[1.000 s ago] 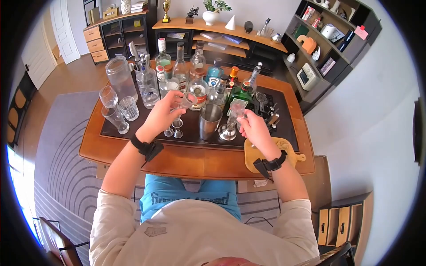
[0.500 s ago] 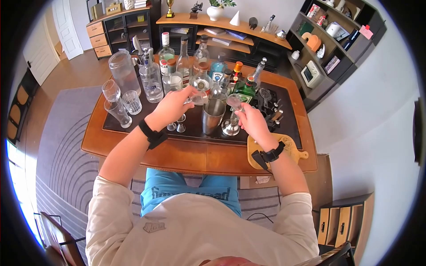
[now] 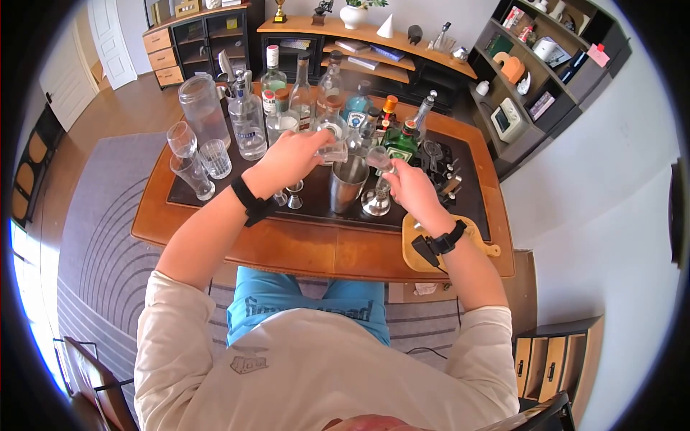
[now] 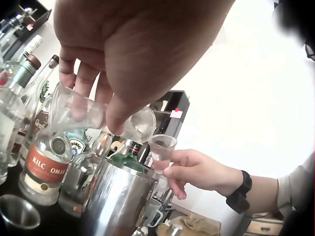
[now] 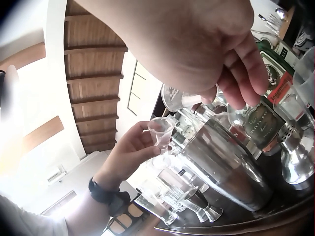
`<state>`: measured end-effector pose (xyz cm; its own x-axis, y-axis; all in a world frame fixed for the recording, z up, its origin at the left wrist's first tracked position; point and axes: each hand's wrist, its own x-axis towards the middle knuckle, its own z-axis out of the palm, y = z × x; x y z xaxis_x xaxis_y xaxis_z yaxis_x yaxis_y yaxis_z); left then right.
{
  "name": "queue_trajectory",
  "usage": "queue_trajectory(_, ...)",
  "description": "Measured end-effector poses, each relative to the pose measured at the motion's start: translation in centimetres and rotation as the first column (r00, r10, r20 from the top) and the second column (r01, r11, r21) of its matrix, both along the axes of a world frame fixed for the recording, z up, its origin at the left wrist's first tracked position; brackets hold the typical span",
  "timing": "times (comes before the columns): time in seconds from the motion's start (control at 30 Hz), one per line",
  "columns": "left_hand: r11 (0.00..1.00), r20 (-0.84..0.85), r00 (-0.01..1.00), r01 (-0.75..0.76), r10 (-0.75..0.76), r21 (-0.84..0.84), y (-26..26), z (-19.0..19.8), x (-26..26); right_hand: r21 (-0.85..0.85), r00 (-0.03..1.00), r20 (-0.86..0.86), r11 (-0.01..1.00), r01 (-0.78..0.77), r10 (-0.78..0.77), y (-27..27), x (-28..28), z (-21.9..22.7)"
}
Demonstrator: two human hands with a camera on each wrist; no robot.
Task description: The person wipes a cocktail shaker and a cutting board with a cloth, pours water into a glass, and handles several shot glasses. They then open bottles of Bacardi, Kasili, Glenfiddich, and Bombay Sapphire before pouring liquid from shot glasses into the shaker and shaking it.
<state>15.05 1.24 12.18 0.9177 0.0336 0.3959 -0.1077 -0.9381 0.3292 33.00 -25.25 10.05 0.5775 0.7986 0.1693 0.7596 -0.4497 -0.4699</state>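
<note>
My left hand [image 3: 289,161] pinches a clear double-ended jigger [image 4: 74,109] at its narrow waist, tipped nearly level beside the mouth of the metal shaker tin [image 3: 348,190]. In the head view, my right hand [image 3: 415,188] pinches a second clear jigger [image 3: 379,158] below its upper cup, a little right of the tin. That upper cup faces upward in the left wrist view. The tin stands upright on the dark mat between both hands. A metal shaker top [image 3: 376,204] sits right of it, and a metal jigger [image 3: 295,196] stands to its left.
Several bottles crowd behind the tin, including a green one [image 3: 400,144]. On the left stand a large clear jar [image 3: 205,108], a cut tumbler [image 3: 215,159] and a tall glass [image 3: 192,178]. Bar tools [image 3: 447,183] and a wooden board [image 3: 417,251] lie right.
My left hand has moved right toward the tin, and its jigger has gone from more upright to nearly level. The right hand has moved slightly left and up, keeping its jigger.
</note>
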Motion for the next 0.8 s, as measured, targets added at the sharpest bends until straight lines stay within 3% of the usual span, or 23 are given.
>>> queue_trajectory(0.17,0.999,0.017,1.000,0.019,-0.020,0.035,0.2,0.3,0.5,-0.019,1.000,0.019,1.000,0.005,-0.005,0.1,0.0,0.6)
queue_trajectory(0.23,0.998,0.023,1.000,0.008,-0.009,0.067,0.1,0.6,0.7,-0.026,0.989,0.145,1.000,-0.011,0.014,0.2,0.4,0.3)
queue_trajectory(0.8,0.988,0.022,1.000,-0.014,0.011,0.154,0.6,2.2,1.1,-0.094,0.956,0.291,0.995,-0.015,0.042,0.9,1.1,2.5)
